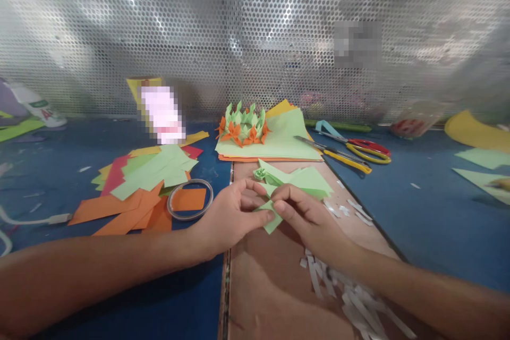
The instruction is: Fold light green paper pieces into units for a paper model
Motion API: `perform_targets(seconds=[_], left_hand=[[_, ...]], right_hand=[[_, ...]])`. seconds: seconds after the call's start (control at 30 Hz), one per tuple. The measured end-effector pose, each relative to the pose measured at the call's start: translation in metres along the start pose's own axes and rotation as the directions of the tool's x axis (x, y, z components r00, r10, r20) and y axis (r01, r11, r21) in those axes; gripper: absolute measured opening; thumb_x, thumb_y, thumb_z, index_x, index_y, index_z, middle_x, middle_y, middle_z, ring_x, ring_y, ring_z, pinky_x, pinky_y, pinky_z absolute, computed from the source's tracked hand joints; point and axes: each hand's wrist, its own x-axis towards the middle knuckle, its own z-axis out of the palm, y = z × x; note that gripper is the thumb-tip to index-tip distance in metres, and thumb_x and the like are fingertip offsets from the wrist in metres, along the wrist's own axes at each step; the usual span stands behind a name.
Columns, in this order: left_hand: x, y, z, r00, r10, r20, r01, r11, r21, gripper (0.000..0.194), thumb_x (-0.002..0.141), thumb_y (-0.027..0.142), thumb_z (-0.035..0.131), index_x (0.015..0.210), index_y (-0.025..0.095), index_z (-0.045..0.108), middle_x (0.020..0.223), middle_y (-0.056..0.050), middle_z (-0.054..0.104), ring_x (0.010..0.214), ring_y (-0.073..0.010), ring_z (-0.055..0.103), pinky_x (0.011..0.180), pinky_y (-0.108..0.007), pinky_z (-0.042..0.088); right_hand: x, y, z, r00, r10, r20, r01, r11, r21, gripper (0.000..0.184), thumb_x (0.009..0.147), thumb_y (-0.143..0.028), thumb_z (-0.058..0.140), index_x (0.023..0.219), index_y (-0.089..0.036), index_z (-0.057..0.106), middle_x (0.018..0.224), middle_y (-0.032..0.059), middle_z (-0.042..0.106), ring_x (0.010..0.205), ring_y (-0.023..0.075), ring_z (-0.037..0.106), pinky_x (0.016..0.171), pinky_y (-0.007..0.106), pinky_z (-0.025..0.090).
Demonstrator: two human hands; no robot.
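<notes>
A small piece of light green paper (271, 225) is pinched between both hands above the brown board. My left hand (235, 218) grips its left side with thumb and fingers. On the other side, my right hand (298, 212) pinches it between thumb and fingertips, which hide part of the folds. Just behind the hands lie more light green paper pieces (311, 180) and a small folded green paper rosette (260, 173). Farther back, a ring of folded green and orange paper flowers (244, 125) sits on a stack of light green sheets (282, 143).
Left are coloured paper strips (147, 175), orange pieces (119, 210), a clear tape ring (190, 218), a cable (35, 220) and a glue bottle (37, 106). Right are scissors (366, 150), a yellow cutter (346, 162) and a jar (414, 119). White paper scraps (362, 308) litter the board. Behind stands a perforated metal panel (223, 21).
</notes>
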Motion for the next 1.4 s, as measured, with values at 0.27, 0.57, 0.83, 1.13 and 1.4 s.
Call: perform_targets(seconds=[0.27, 0.57, 0.83, 1.13, 1.4], left_hand=[[0.0023, -0.0026, -0.0008, 0.998, 0.049, -0.042, -0.048, 0.998, 0.028, 0.030, 0.068, 0.027, 0.068, 0.087, 0.019, 0.046, 0.064, 0.001, 0.067, 0.059, -0.0135, 0.062, 0.058, -0.024, 0.042], [0.0013, -0.0014, -0.0015, 0.996, 0.086, -0.006, -0.085, 0.992, 0.093, 0.028, 0.070, 0.026, 0.066, 0.087, 0.019, 0.045, 0.063, 0.002, 0.067, 0.059, -0.0126, 0.061, 0.058, -0.023, 0.042], [0.0038, -0.0027, -0.0010, 0.998, 0.063, 0.023, -0.065, 0.996, 0.066, 0.032, 0.069, 0.028, 0.068, 0.089, 0.018, 0.045, 0.062, 0.003, 0.065, 0.057, -0.0117, 0.059, 0.057, -0.022, 0.040], [0.0015, -0.0017, 0.0011, 0.998, -0.018, 0.061, 0.019, 1.000, -0.008, 0.035, 0.068, 0.028, 0.069, 0.094, 0.017, 0.048, 0.063, 0.003, 0.063, 0.056, -0.0099, 0.055, 0.056, -0.020, 0.037], [0.0021, 0.0001, 0.0003, 0.995, -0.076, 0.066, 0.080, 0.995, -0.063, 0.035, 0.070, 0.024, 0.068, 0.098, 0.018, 0.049, 0.071, 0.001, 0.065, 0.064, -0.0099, 0.057, 0.063, -0.022, 0.040]], right_hand=[[-0.0007, 0.0028, -0.0023, 1.000, -0.016, -0.004, 0.016, 0.999, 0.030, 0.019, 0.086, -0.034, 0.049, 0.075, -0.020, 0.052, 0.074, 0.0004, 0.054, 0.070, 0.0147, 0.052, 0.066, 0.028, 0.042], [0.0009, 0.0022, -0.0023, 0.991, 0.123, 0.060, -0.134, 0.959, 0.248, 0.020, 0.083, -0.036, 0.053, 0.074, -0.019, 0.051, 0.070, -0.0014, 0.053, 0.065, 0.0123, 0.049, 0.061, 0.025, 0.041], [-0.0022, -0.0033, -0.0009, 0.997, -0.041, -0.073, 0.044, 0.998, 0.040, 0.008, 0.080, -0.023, 0.055, 0.086, -0.019, 0.058, 0.074, 0.0017, 0.059, 0.066, 0.0139, 0.054, 0.062, 0.026, 0.045], [-0.0004, -0.0035, -0.0034, 0.962, -0.261, -0.083, 0.230, 0.933, -0.276, 0.009, 0.075, -0.012, 0.056, 0.074, -0.020, 0.057, 0.068, 0.0005, 0.062, 0.065, 0.0137, 0.056, 0.060, 0.026, 0.045], [0.0005, 0.0032, -0.0092, 0.904, -0.428, -0.001, 0.396, 0.837, -0.379, 0.008, 0.081, -0.017, 0.056, 0.082, -0.022, 0.062, 0.078, 0.0046, 0.067, 0.076, 0.0173, 0.060, 0.068, 0.030, 0.047]])
